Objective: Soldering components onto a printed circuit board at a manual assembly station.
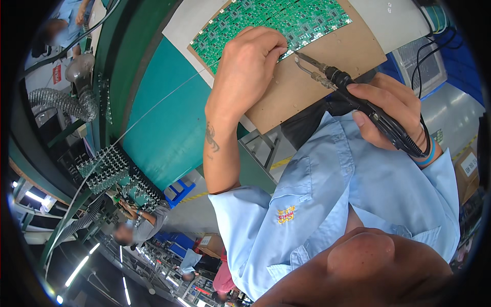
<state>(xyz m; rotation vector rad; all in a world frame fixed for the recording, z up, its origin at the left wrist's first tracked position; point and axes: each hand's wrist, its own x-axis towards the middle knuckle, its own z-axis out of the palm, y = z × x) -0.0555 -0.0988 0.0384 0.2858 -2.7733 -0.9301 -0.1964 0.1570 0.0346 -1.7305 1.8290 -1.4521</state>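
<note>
A panel of green circuit boards (276, 20) lies on a brown backing sheet (327, 66) over a teal work surface (163, 117). My left hand (250, 61) rests on the panel's near edge. Its fingers are pinched on a thin solder wire (153, 107) that trails away to the lower left. My right hand (394, 107) grips the black handle of a soldering iron (358, 100). The iron's metal tip (300, 56) sits at the board edge, right beside my left fingertips.
A ribbed fume hose (66, 100) hangs at the left. Racks of small clear parts (107, 169) stand below it, with a co-worker (140, 225) beside them. Black cables (434, 46) run at the upper right, and a cardboard box (468, 171) sits at the right edge.
</note>
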